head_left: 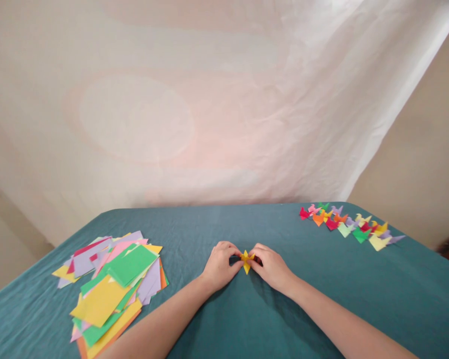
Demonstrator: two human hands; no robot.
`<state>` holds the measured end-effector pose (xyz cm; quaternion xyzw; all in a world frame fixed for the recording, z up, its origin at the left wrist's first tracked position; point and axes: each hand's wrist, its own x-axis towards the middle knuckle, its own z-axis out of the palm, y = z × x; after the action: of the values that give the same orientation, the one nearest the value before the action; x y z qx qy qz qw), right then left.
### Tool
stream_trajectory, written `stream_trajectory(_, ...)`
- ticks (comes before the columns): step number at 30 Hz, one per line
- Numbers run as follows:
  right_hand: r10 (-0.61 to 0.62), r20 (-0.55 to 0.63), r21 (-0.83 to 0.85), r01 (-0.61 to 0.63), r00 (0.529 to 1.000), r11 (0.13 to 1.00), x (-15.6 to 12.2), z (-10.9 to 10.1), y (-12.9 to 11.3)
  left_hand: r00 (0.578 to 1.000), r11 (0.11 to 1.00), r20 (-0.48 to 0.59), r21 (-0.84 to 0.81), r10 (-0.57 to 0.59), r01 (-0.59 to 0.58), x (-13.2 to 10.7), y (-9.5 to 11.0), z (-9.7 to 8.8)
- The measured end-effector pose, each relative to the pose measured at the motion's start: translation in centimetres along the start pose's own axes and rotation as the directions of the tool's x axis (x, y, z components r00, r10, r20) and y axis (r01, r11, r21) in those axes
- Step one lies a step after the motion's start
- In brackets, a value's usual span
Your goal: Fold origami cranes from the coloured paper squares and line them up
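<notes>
Between my two hands is a small yellow folded paper piece (246, 263), with pointed tips at its top, bottom and sides. My left hand (221, 264) pinches its left side between thumb and fingers. From the right, my right hand (270, 267) grips the opposite side in the same way. Both hands are low over the table, near its middle. The fingertips cover parts of the yellow paper's sides.
A loose pile of coloured paper sheets (101, 299) spreads over the left of the green-covered table (209, 224). Several small folded paper birds (346, 229) stand in rows at the back right. Behind the table hangs a pale cloth (224, 109).
</notes>
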<state>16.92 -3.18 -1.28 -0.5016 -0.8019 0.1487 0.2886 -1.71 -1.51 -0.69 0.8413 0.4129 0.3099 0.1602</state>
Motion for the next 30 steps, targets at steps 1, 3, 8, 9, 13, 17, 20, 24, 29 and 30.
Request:
stream_trajectory(1, -0.003, -0.004, 0.003, 0.003, 1.000, 1.000, -0.02, 0.01, 0.07, 1.000, 1.000, 0.000, -0.001, 0.000, 0.000, 0.00, 0.02, -0.01)
stream_trajectory(3, -0.010, -0.015, 0.008, 0.010, 1.000, 1.000, -0.07, 0.11, 0.14, 1.000, 1.000, 0.002, -0.003, 0.002, -0.002, 0.01, 0.05, -0.03)
stream_trajectory(8, -0.007, -0.044, 0.017, 0.008, 0.999, 1.000, -0.19, 0.51, 0.11, 1.000, 1.000, 0.017, -0.009, 0.003, -0.003, 0.04, 0.12, -0.09)
stream_trajectory(9, -0.001, -0.049, 0.028, 0.003, 0.999, 1.000, -0.20, 0.55, 0.12, 1.000, 1.000, 0.019, -0.011, 0.003, -0.003, 0.04, 0.14, -0.11)
stream_trajectory(13, 0.039, -0.064, 0.155, -0.028, 0.997, 0.988, -0.18, 0.47, 0.28, 1.000, 1.000, 0.018, -0.022, -0.003, 0.004, 0.03, 0.32, -0.23)
stream_trajectory(17, 0.108, -0.081, 0.347, -0.074, 0.991, 0.935, -0.13, 0.09, 0.61, 1.000, 0.999, 0.016, -0.038, 0.000, 0.001, 0.08, 0.50, -0.36)
stream_trajectory(20, 0.123, -0.073, 0.400, -0.084, 0.990, 0.912, -0.16, -0.08, 0.77, 1.000, 0.999, 0.016, -0.042, 0.007, -0.006, 0.13, 0.52, -0.43)
stream_trajectory(24, 0.107, -0.081, 0.367, -0.070, 0.991, 0.928, -0.21, 0.19, 0.69, 1.000, 0.999, 0.018, -0.045, 0.010, -0.009, 0.15, 0.46, -0.43)
stream_trajectory(29, 0.057, -0.099, 0.262, -0.030, 0.993, 0.965, -0.16, 0.50, 0.43, 1.000, 0.997, 0.006, -0.075, 0.006, -0.006, 0.13, 0.39, -0.36)
stream_trajectory(30, 0.052, -0.098, 0.264, -0.024, 0.994, 0.964, -0.13, 0.46, 0.42, 1.000, 0.996, -0.001, -0.089, 0.008, -0.008, 0.13, 0.40, -0.37)
